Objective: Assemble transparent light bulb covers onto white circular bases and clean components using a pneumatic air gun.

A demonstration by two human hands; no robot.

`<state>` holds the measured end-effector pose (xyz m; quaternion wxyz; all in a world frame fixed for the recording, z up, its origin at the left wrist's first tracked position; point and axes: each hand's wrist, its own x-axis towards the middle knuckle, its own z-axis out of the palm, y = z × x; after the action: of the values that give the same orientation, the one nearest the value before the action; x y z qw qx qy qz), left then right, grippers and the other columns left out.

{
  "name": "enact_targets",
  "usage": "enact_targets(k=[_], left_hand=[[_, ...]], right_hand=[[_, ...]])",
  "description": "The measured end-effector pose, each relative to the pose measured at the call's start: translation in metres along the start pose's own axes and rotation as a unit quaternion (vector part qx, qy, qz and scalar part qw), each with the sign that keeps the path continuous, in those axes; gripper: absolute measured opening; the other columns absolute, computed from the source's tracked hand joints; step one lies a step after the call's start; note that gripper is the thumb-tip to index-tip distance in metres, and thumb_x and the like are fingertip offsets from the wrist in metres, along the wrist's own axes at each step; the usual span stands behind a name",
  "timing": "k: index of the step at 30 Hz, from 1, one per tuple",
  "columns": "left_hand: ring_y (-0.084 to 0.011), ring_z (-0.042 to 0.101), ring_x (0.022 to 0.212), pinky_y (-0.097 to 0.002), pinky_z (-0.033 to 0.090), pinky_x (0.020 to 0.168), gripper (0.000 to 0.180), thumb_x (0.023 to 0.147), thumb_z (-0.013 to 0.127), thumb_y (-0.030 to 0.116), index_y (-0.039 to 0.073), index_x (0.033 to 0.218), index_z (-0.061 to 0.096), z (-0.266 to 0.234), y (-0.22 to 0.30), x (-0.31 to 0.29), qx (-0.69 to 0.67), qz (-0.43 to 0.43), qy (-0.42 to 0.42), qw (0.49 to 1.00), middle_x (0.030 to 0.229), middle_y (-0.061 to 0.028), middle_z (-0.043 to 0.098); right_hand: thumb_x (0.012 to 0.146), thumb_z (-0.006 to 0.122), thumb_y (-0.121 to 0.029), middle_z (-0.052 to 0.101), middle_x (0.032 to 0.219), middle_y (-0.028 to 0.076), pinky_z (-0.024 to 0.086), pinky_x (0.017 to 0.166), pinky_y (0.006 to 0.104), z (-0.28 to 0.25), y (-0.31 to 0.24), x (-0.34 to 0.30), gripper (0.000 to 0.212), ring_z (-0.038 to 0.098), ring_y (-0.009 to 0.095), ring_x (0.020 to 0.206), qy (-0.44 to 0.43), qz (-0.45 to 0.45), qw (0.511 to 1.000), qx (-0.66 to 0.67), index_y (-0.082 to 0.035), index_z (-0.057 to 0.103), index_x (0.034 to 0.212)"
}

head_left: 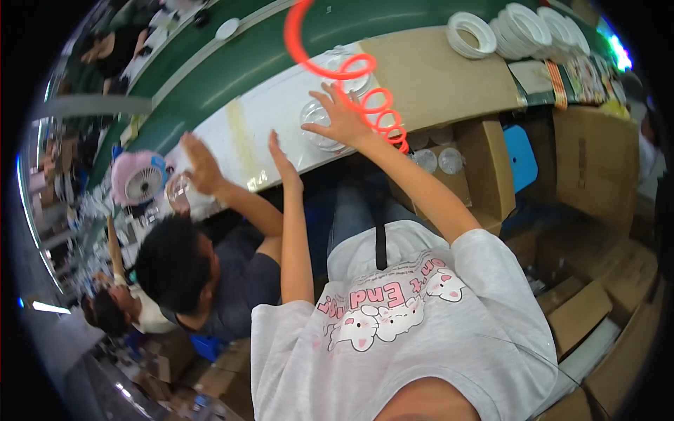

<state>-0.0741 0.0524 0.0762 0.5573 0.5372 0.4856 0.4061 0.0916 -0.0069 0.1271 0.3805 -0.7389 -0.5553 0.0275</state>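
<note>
Red coiled hose (292, 35) overlaps the right hand (342, 121) near clear discs (314, 112), left hand (285, 165) apart, all fingers released.

Right hand (340, 121)'s fanned out over a clear round plastic piece (311, 114) next to that red coiled hose (292, 38), left hand (283, 160)'s flat and upright by the white bench (270, 105), pink fan (142, 184) off left.

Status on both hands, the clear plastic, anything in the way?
Left hand open, empty. Right hand spread at clear round piece, contact unclear. Orange coiled hose crosses view by right fingers.
</note>
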Motion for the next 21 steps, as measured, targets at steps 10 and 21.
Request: enact_targets(k=[10,21], left_hand=[[-0.0236,0.053,0.105,-0.0369,0.043,0.083,0.053,0.09,0.041,0.044,0.005,0.126,0.04,0.008,-0.096,-0.078,-0.196,-0.343,-0.027,0.918,0.12,-0.0131,0.051],[-0.0196,0.055,0.099,-0.0339,0.041,0.084,0.044,0.088,0.05,0.036,0.004,0.119,0.047,0.022,-0.1,-0.044,-0.298,-0.338,-0.009,0.893,0.107,-0.0109,0.057]], right_hand=[[0.073,0.067,-0.026,0.062,0.099,0.012,0.042,0.083,0.0386,0.039,0.009,0.008,0.023,0.056,0.029,0.095,0.014,-0.032,0.999,0.009,-0.009,0.064,0.088],[0.082,0.055,-0.005,0.063,0.106,0.011,0.04,0.093,0.036,0.005,0.025,-0.004,0.01,0.052,0.026,0.113,-0.068,0.009,0.983,0.171,-0.002,0.062,0.089]])
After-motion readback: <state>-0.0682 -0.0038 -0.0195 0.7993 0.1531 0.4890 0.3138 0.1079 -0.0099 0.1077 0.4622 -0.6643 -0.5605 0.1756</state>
